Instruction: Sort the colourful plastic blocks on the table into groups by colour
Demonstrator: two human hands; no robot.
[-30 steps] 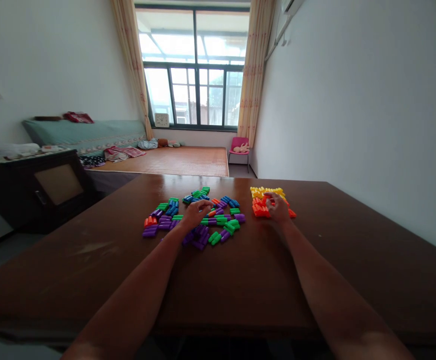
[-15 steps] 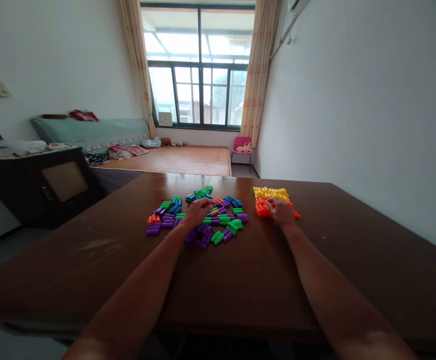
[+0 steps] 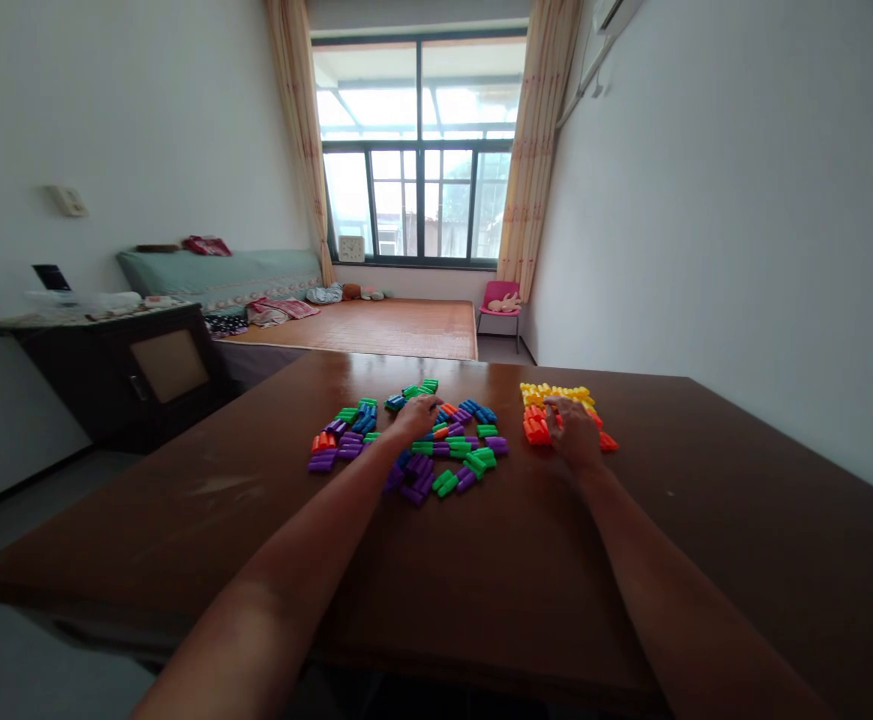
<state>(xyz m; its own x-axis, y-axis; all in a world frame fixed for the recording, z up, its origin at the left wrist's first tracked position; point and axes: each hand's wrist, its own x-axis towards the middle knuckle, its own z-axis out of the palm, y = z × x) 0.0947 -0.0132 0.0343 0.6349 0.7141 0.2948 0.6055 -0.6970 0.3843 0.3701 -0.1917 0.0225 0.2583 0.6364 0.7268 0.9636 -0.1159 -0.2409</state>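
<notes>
- While the left hand (image 3: 415, 418) extends over mixed purple, green, blue and orange plastic tubes (image 3: 460, 444), its fingers point inward.
- The right hand (image 3: 575, 432), well apart, arches over bright orange plastic blocks (image 3: 536, 429), yellow plastic blocks (image 3: 554, 393) just beyond.
- Whether either hand grips anything, I cannot tell.

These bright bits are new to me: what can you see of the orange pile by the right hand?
The orange pile is a low cluster of small, glossy pieces that look like plastic, lying on the table just nearer than the yellow pieces. The right hand is over its middle, hiding part; more orange shows to the hand's right. Whether it grips a piece is unclear.
</notes>
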